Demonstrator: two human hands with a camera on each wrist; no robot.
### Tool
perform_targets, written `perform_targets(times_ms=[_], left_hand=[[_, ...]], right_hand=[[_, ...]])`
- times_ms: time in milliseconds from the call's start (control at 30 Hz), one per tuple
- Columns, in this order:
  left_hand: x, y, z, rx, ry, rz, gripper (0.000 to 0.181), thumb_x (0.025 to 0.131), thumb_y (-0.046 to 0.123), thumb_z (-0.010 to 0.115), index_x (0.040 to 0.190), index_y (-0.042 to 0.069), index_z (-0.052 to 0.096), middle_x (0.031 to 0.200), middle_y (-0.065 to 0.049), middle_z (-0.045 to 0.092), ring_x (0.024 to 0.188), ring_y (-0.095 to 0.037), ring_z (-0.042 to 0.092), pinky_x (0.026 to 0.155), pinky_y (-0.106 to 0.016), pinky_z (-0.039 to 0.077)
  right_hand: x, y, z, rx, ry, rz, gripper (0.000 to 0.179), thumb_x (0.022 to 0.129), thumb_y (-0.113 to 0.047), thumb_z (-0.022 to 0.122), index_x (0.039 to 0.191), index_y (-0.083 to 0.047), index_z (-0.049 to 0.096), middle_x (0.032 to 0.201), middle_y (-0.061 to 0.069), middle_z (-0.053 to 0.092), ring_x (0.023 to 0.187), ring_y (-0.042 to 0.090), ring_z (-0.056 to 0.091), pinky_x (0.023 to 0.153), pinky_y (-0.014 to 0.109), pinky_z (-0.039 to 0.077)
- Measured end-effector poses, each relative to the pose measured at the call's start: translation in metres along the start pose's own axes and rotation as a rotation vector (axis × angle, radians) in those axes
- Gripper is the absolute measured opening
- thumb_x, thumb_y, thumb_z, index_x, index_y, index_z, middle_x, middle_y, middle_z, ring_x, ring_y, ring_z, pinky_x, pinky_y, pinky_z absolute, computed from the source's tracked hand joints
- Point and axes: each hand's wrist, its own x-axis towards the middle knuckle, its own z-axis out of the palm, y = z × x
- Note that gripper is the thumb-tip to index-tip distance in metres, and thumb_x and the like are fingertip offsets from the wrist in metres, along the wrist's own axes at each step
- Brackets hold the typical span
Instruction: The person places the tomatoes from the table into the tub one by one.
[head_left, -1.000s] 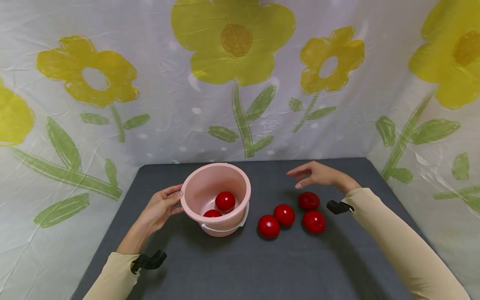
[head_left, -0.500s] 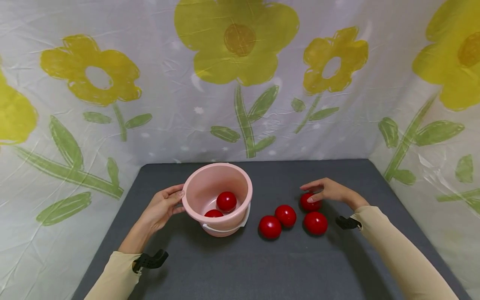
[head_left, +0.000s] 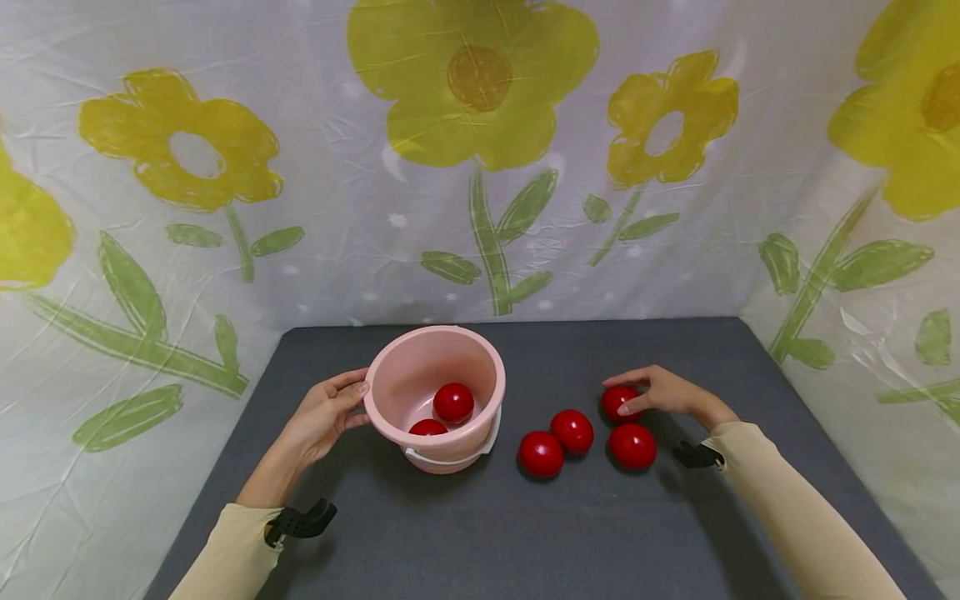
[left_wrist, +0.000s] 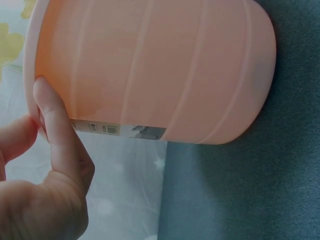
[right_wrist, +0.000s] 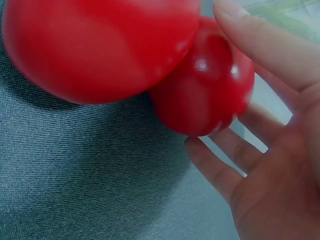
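Note:
A pink bucket [head_left: 423, 358] with a white handle [head_left: 450, 461] stands left of the table's middle. Two red balls [head_left: 453, 403] show inside it. At its left side my left hand [head_left: 322, 417] pinches the rim, thumb on the rim and fingertips against the outer wall, as the left wrist view shows. On the right, my right hand [head_left: 667, 393] holds the rearmost red ball [head_left: 613, 402], its thumb in front and fingers behind. That ball [right_wrist: 200, 90] still lies on the table, close beside another red ball [right_wrist: 100, 45].
Between the bucket and my right hand, two more red balls [head_left: 542, 454] rest almost touching. One red ball [head_left: 632, 446] lies in front of the held one. The dark table [head_left: 450, 542] is bordered by a flowered cloth [head_left: 337, 250] at the back and sides.
My right hand has come down and to the right onto the rearmost red ball and closed round it. The left hand keeps its place on the bucket's rim.

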Motion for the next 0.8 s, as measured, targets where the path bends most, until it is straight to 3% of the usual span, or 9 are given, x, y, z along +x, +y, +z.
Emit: perform_targets(times_ms=[300, 600, 800], left_hand=[[-0.0001, 0.0007, 0.0012, -0.006, -0.003, -0.003, 0.062, 0.101, 0.018, 0.056, 0.15, -0.008, 0.027, 0.111, 0.012, 0.066, 0.094, -0.002, 0.068, 0.075, -0.02, 0.06], [0.0002, 0.0005, 0.0011, -0.016, 0.005, -0.009, 0.061, 0.101, 0.017, 0.056, 0.149, -0.008, 0.028, 0.11, 0.012, 0.068, 0.092, -0.002, 0.068, 0.074, -0.019, 0.06], [-0.0004, 0.0005, 0.0007, -0.02, -0.001, -0.01, 0.061, 0.101, 0.017, 0.056, 0.15, -0.008, 0.027, 0.11, 0.013, 0.067, 0.093, -0.001, 0.068, 0.074, -0.019, 0.06]], right_hand=[[-0.0026, 0.0015, 0.0004, 0.03, -0.016, -0.012, 0.057, 0.087, -0.025, 0.076, 0.138, -0.007, 0.057, 0.145, 0.022, 0.052, 0.135, 0.043, 0.046, 0.101, 0.046, 0.05], [-0.0005, 0.0026, -0.0005, 0.014, -0.01, -0.022, 0.056, 0.087, -0.023, 0.076, 0.138, -0.005, 0.058, 0.145, 0.023, 0.052, 0.135, 0.045, 0.045, 0.105, 0.055, 0.047], [0.0006, 0.0024, -0.001, 0.002, -0.012, -0.026, 0.056, 0.087, -0.023, 0.075, 0.137, -0.004, 0.058, 0.144, 0.023, 0.053, 0.134, 0.044, 0.047, 0.103, 0.052, 0.049]])
